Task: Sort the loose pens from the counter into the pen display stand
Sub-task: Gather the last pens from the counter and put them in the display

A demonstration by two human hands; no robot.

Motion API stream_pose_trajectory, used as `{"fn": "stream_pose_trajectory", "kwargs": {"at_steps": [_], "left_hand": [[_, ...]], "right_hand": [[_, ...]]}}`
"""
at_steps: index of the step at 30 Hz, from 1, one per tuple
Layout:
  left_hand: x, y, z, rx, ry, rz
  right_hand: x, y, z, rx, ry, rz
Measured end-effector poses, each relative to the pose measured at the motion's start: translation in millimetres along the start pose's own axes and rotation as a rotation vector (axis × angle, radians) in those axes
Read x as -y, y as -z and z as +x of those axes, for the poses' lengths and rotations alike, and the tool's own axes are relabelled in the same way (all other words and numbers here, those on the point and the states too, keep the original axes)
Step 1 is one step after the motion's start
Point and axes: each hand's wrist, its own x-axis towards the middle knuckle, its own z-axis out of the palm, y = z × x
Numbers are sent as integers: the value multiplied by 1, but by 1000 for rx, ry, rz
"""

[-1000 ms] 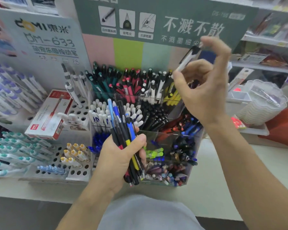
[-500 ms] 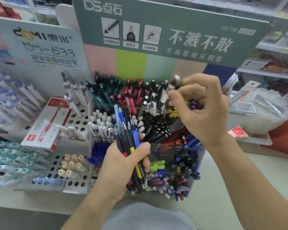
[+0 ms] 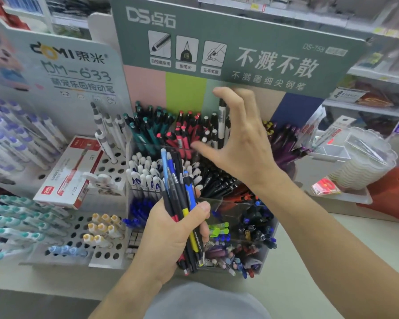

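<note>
The pen display stand (image 3: pixel 217 199) is a clear plastic box with many little boxes inside, and it sits on the pale counter (image 3: pixel 332 261). Its back row holds teal pens (image 3: pixel 148 127), red pens (image 3: pixel 182 132) and black-and-white pens (image 3: pixel 209 132), all standing up. The middle row holds white-capped pens (image 3: pixel 145 171) and black pens (image 3: pixel 219 180). The front boxes hold blue pens (image 3: pixel 136 210) and a mix of small dark and bright pens (image 3: pixel 251 229).

The left hand (image 3: pixel 171 236) is low and in front of the stand. Its fingers and thumb are curled tight around a bunch of loose pens (image 3: pixel 182 203). These pens are black, blue, light blue and one with a yellow part, and they point up and away.

The right hand (image 3: pixel 237 143) is up over the back row. Its fingers are spread wide and mostly straight. A black-and-white pen (image 3: pixel 221 120) stands tall just behind the hand, in among the black-and-white ones. I cannot tell if a finger touches it.

Behind the stand is a green sign (image 3: pixel 240 42) with white writing and colored stripes under it. To the left is a white rack (image 3: pixel 78 238) with holes, holding teal-tipped pens (image 3: pixel 16 217) and yellow-tipped pens (image 3: pixel 101 226). A red and white pen box (image 3: pixel 72 171) lies on that rack. To the right sits a clear wavy tub (image 3: pixel 366 162).
</note>
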Motion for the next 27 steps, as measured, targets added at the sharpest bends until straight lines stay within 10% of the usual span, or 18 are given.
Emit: {"fn": "stream_pose_trajectory", "kwargs": {"at_steps": [6,11,27], "left_hand": [[-2,3,-5,-20,-24,5],[0,4,-6,-26,-13,5],[1,1,-9,-25,27,-5]], "right_hand": [[-12,2,1,-262,-143,-10],[-8,5,-24,11,-50,-90],[-23,7,-27,68,78,-107]]}}
